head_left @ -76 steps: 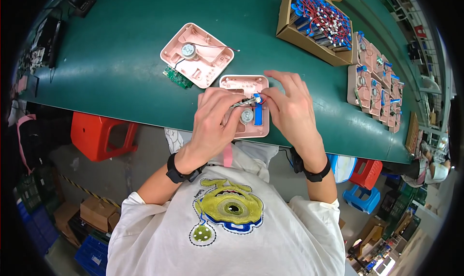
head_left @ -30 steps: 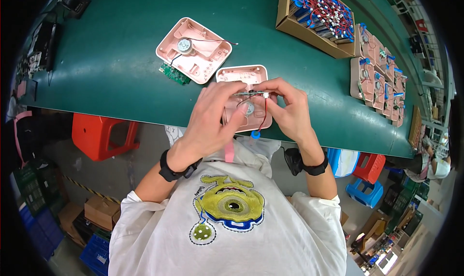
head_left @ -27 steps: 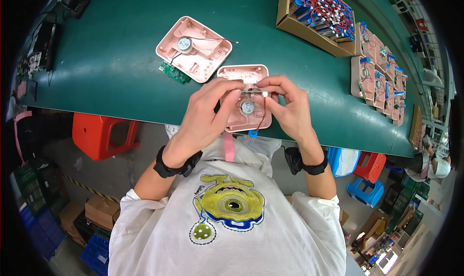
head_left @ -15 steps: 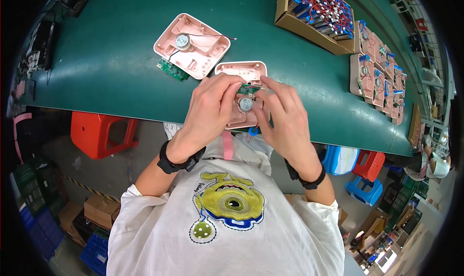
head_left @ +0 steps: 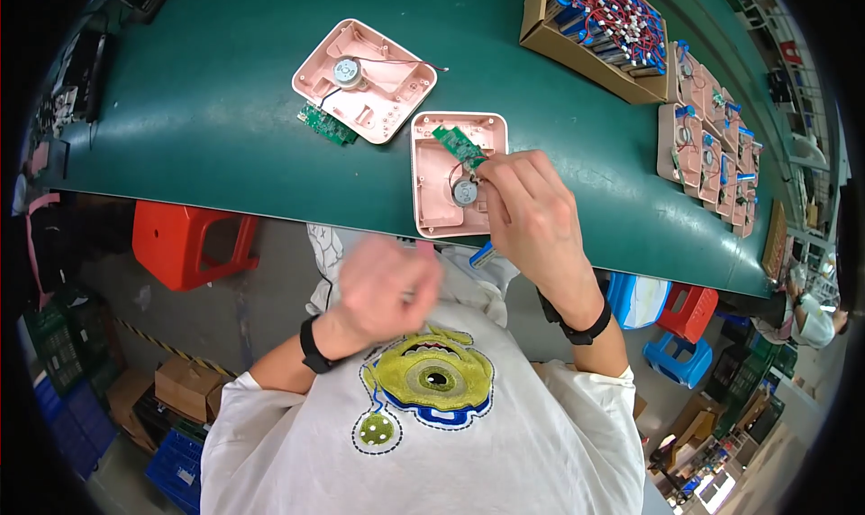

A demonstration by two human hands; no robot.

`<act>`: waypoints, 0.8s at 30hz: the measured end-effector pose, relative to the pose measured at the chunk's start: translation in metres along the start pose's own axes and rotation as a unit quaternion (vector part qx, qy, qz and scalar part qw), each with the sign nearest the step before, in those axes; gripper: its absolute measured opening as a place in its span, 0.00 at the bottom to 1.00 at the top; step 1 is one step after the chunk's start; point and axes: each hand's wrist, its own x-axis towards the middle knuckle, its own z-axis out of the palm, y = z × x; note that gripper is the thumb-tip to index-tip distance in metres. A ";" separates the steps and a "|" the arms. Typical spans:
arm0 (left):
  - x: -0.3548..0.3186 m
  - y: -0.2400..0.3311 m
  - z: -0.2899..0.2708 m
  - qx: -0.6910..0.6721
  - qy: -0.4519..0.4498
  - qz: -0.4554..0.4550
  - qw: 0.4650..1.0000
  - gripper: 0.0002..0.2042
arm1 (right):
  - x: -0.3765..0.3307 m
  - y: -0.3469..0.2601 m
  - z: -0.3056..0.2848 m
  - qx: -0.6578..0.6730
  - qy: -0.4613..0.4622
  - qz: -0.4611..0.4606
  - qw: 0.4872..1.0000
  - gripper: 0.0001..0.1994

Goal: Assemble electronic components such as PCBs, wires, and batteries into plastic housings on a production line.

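Observation:
My right hand (head_left: 533, 204) pinches the lower right end of a green circuit board (head_left: 457, 145), which is tilted over a pink plastic housing (head_left: 434, 210) at the table's near edge. A round silver motor (head_left: 465, 192) sits in that housing beside my fingertips, with thin wires near it. Just below the table edge, under my right hand, shows a blue cylindrical battery (head_left: 483, 255). Apart from the housing, my left hand (head_left: 387, 285) is in front of my shirt. Motion blur smears its fingers, so its grip is unclear.
A second pink housing (head_left: 389, 111) with a motor and a green board (head_left: 326, 125) lies farther left on the green table (head_left: 225, 109). At the back right stand a cardboard box (head_left: 595, 71) of wired blue batteries and several filled housings (head_left: 707, 159). A red stool (head_left: 180, 245) stands below the left edge.
My left hand has let go of the board and moved back toward my shirt. The board is now tilted in my right hand alone, uncovering more of the housing.

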 end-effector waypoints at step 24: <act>0.033 0.005 0.033 0.036 -0.160 0.099 0.981 0.12 | 0.020 -0.003 -0.022 -0.057 -0.054 0.001 0.997 0.12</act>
